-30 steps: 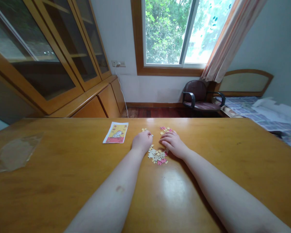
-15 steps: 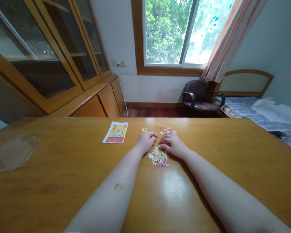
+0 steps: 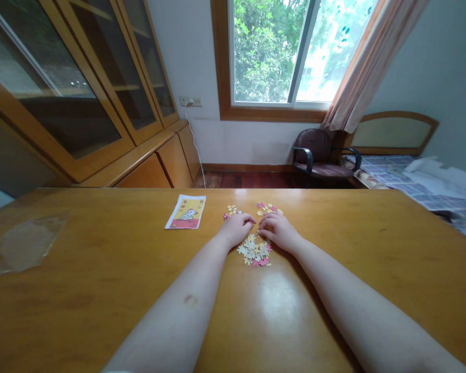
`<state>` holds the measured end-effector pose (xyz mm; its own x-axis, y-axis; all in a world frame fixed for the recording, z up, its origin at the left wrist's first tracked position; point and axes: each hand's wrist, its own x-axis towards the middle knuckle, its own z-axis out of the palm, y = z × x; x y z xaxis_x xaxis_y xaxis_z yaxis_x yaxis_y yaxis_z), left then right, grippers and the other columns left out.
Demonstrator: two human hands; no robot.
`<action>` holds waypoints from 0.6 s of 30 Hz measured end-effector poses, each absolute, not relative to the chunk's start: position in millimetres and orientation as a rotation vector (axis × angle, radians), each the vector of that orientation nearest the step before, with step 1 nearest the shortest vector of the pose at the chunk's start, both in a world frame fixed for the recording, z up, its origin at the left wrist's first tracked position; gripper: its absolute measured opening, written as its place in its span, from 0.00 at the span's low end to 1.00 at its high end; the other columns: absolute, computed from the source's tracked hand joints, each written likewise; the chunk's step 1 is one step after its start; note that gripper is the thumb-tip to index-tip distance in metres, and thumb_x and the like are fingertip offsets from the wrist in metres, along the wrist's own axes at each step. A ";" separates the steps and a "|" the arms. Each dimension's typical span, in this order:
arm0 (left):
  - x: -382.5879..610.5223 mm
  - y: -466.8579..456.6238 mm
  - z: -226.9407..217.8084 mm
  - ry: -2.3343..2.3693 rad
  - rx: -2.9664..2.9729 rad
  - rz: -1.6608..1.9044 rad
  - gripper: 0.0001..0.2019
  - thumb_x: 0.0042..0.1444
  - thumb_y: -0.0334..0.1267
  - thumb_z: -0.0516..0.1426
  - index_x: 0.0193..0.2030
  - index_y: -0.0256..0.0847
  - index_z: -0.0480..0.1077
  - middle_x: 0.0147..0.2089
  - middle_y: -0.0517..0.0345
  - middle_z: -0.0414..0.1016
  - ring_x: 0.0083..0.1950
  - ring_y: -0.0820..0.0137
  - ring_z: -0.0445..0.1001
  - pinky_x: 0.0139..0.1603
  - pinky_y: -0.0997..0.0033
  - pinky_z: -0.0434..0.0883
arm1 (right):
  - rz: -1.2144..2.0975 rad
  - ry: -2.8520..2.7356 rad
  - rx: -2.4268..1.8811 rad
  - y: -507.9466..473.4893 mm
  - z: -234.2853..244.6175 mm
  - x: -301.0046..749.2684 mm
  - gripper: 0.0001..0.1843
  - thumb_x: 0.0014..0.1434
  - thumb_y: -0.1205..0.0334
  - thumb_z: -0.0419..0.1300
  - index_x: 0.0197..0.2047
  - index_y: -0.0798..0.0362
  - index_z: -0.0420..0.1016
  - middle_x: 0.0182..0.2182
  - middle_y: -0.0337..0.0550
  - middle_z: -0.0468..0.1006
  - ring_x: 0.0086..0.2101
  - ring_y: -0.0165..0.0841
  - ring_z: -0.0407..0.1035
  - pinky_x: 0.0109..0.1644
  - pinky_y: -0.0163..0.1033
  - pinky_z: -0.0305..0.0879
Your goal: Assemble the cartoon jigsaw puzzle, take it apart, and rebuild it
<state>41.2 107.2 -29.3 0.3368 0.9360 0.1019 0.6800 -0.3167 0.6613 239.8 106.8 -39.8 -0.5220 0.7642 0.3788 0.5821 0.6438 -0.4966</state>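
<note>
A: Risks?
B: Near pile of puzzle pieces (image 3: 253, 251) lay loose on the surface (image 3: 236, 321); a dragging wrist could've scattered it.
A: Hands?
B: Left hand (image 3: 236, 229), right hand (image 3: 278, 231): loosely curled, apart. Couldn't tell if either pinched anything; undersides hidden.
A: Beyond?
B: Left cluster (image 3: 231, 210), right cluster (image 3: 264, 207), partly covered; knuckles could've mixed them.

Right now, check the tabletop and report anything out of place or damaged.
I see no clear damage. The one slight oddity is the clear plastic sheet: it lies wrinkled on the left side of the table, well apart from the puzzle pieces.
</note>
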 end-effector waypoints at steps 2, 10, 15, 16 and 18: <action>41.1 107.3 -29.9 1.417 2.099 0.654 0.13 0.54 0.34 0.51 0.40 0.42 0.77 0.43 0.56 0.80 0.45 0.65 0.76 0.47 0.68 0.71 | 0.460 -2.248 -1.059 107.6 -40.5 240.2 0.05 0.55 0.60 0.64 0.29 0.50 0.76 0.34 0.43 0.79 0.43 0.37 0.70 0.53 0.47 0.61; 42.6 104.8 -26.3 1.435 2.131 0.600 0.14 0.53 0.35 0.52 0.41 0.43 0.78 0.41 0.56 0.80 0.42 0.65 0.75 0.44 0.69 0.71 | 0.353 -2.034 -1.344 115.1 -48.3 246.2 0.06 0.54 0.60 0.62 0.26 0.50 0.74 0.33 0.43 0.79 0.40 0.39 0.69 0.53 0.51 0.59; 43.0 101.1 -19.6 1.392 2.204 0.600 0.14 0.51 0.34 0.51 0.36 0.43 0.79 0.38 0.56 0.79 0.42 0.66 0.75 0.44 0.69 0.70 | 0.232 -2.028 -1.366 111.9 -47.2 246.9 0.04 0.55 0.61 0.61 0.29 0.49 0.76 0.37 0.45 0.79 0.44 0.41 0.68 0.56 0.54 0.56; 42.6 100.7 -19.0 1.384 2.225 0.586 0.14 0.51 0.35 0.51 0.34 0.43 0.79 0.37 0.57 0.79 0.41 0.66 0.74 0.44 0.69 0.69 | 0.248 -2.060 -1.319 110.2 -45.8 246.1 0.05 0.55 0.60 0.61 0.30 0.49 0.77 0.37 0.45 0.79 0.44 0.41 0.68 0.57 0.54 0.55; 41.8 100.2 -18.5 1.388 2.266 0.535 0.13 0.50 0.36 0.51 0.29 0.43 0.79 0.33 0.56 0.78 0.39 0.66 0.74 0.43 0.69 0.69 | 0.280 -2.137 -1.235 106.7 -42.8 244.2 0.08 0.57 0.60 0.60 0.28 0.49 0.77 0.37 0.44 0.79 0.45 0.40 0.69 0.59 0.55 0.52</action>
<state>41.8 100.2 -18.5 0.4256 0.8993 0.1007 0.7344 -0.4083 0.5421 244.2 106.7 -42.8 -0.3487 0.8350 0.4257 0.6973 0.5346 -0.4775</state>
